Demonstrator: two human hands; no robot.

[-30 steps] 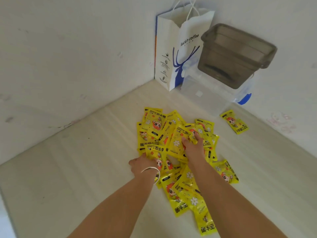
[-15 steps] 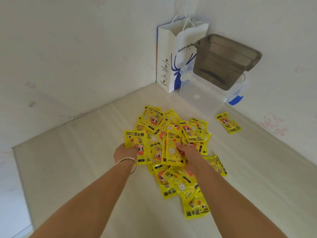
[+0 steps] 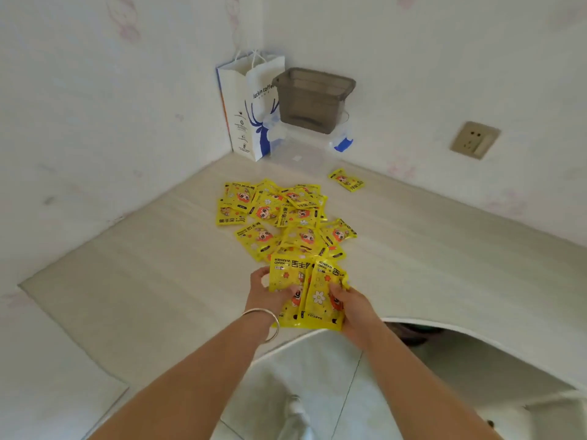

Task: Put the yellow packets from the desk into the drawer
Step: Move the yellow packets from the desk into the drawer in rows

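The left hand (image 3: 266,289) and right hand (image 3: 349,301) are pinching a fanned bunch of packets (image 3: 306,295) between them, just above the tabletop (image 3: 444,255) edge — each closed on the stack's sides. The rest are lying in a loose pile (image 3: 286,217) farther back, one stray (image 3: 346,180) apart. They are looking light, flat and glossy — likely slippery, so squeezing the stack across its faces should be holding best. No drawer is showing.
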